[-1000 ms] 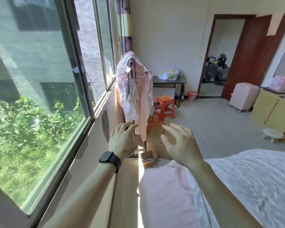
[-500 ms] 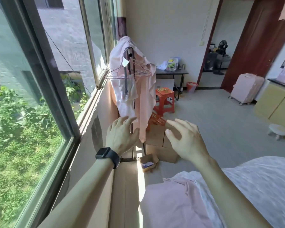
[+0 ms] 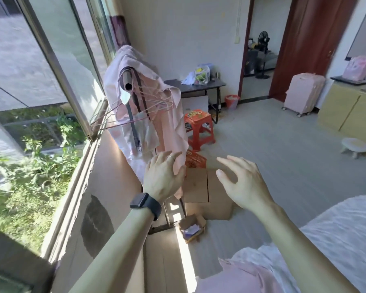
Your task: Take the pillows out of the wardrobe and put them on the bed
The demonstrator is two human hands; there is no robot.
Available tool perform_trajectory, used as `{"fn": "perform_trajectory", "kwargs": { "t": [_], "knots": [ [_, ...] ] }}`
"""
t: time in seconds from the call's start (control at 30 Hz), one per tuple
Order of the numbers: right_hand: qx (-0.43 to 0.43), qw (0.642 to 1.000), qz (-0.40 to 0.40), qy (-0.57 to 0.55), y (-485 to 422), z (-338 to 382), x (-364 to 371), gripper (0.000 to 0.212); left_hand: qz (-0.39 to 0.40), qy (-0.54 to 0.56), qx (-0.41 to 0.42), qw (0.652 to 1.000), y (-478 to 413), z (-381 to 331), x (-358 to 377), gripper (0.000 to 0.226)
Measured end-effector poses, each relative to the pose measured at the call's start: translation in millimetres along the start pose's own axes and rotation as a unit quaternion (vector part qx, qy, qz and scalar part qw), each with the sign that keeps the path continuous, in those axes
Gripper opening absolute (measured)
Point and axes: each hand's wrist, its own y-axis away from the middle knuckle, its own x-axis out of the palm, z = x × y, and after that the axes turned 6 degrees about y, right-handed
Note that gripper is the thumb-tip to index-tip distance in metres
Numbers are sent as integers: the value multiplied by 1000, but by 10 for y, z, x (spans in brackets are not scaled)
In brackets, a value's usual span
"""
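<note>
A pink pillow [image 3: 239, 278] lies at the bed's near corner, at the bottom of the view, beside the white bed cover [image 3: 336, 235]. My left hand [image 3: 162, 176], with a dark watch on the wrist, is raised above the floor with fingers apart and holds nothing. It hangs in front of the pink cloth on the rack. My right hand [image 3: 244, 182] is raised to its right, fingers spread, empty. Both hands are above and beyond the pillow. No wardrobe is in view.
A clothes rack [image 3: 128, 81] draped with pink cloth and hangers stands by the window [image 3: 51, 92]. Cardboard boxes [image 3: 199, 187], a red stool [image 3: 198, 127] and an orange basket [image 3: 195, 160] sit on the floor. A pink suitcase [image 3: 303, 94] stands by the brown door.
The view has moved forward and tilted down, so the rack and boxes look closer. Both hands have stayed raised and empty, and less of the pillow shows.
</note>
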Motion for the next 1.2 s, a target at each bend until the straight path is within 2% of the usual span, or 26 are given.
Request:
{"fn": "perform_trajectory", "kwargs": {
  "t": [0.3,0.47,0.53,0.63,0.87,0.97,1.2],
  "knots": [
    [112,990,-72,38,-1119,-618,219,49,79,26,121,989,-1722,-157,938,54],
    [214,965,-130,75,-1634,-1017,237,60,149,58,222,962,-2665,-466,1525,53],
    [245,954,-148,90,-1780,-1157,211,55,168,68,257,949,-2943,-624,1752,53],
    [289,936,-174,103,-1931,-1353,194,42,192,84,290,934,-3240,-844,2067,52],
    [374,895,-200,137,-1992,-1855,30,44,265,123,350,890,-3553,-1404,2685,50],
    [398,877,-219,153,-2023,-2146,-125,52,289,130,375,871,-3667,-1699,2924,51],
    [431,859,-234,145,-2345,-3222,-553,52,287,156,403,855,-4394,-2763,3657,50]
  ]
}}
